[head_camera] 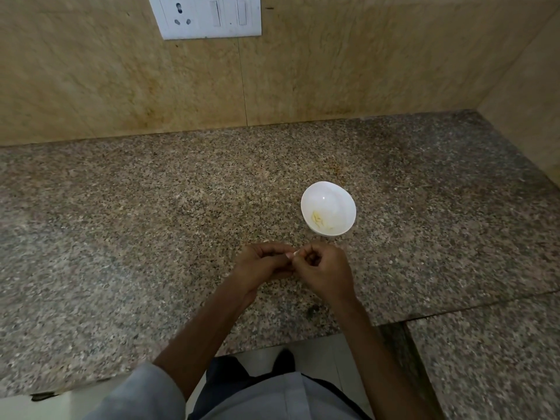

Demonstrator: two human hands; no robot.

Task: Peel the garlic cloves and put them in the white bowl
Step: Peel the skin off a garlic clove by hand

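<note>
Pinching a small pale garlic clove (294, 254) between them, the two hands meet low over the speckled granite desk (121, 222). The left hand (260, 263) comes in from 9 o'clock, fingers curled, gripping the clove. The right hand (324, 268) closes on its white tip from 3 o'clock with thumb and forefinger, so both hands are tight on the one clove. At 1 o'clock from the hands, near but apart from them, the white bowl (330, 198) sits on the desk. A few pale yellow bits (317, 221) lie toward its 7 o'clock side. On the tan wall at 12 o'clock is a white socket panel (209, 16).
</note>
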